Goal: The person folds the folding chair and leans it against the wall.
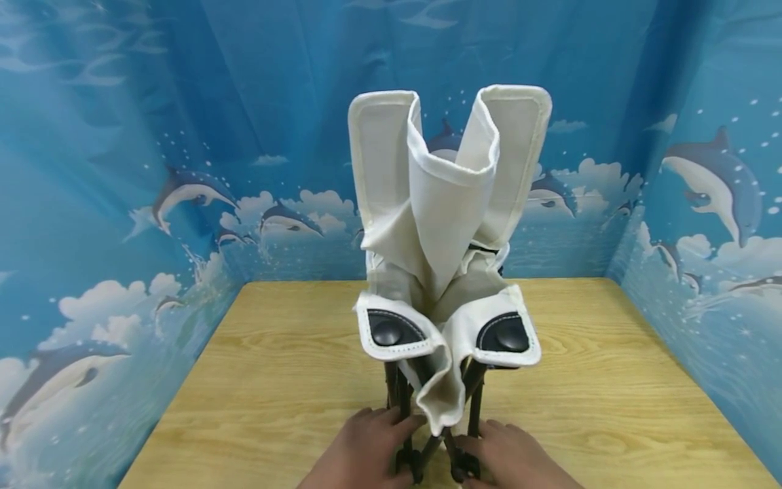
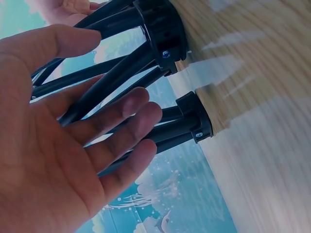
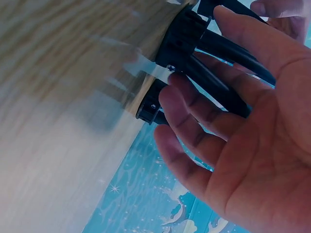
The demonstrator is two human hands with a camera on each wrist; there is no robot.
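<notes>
A half-folded chair with black tube legs and a white fabric seat and back (image 1: 452, 217) stands upright, its fabric creased inward. Low at its left side, my left hand (image 1: 369, 445) is at the legs, with the thumb against one tube and the index finger passing behind another (image 2: 109, 87). On the other side my right hand (image 1: 510, 455) holds a leg tube (image 3: 218, 85) loosely between thumb and bent fingers. Black plastic feet (image 2: 197, 119) meet the tabletop. Black corner patches (image 1: 394, 327) mark the front of the seat.
The chair stands on a wood-grain tabletop (image 1: 269, 380) near its front edge. Blue curtains printed with dolphins and clouds (image 1: 293, 136) enclose the table at the back and both sides.
</notes>
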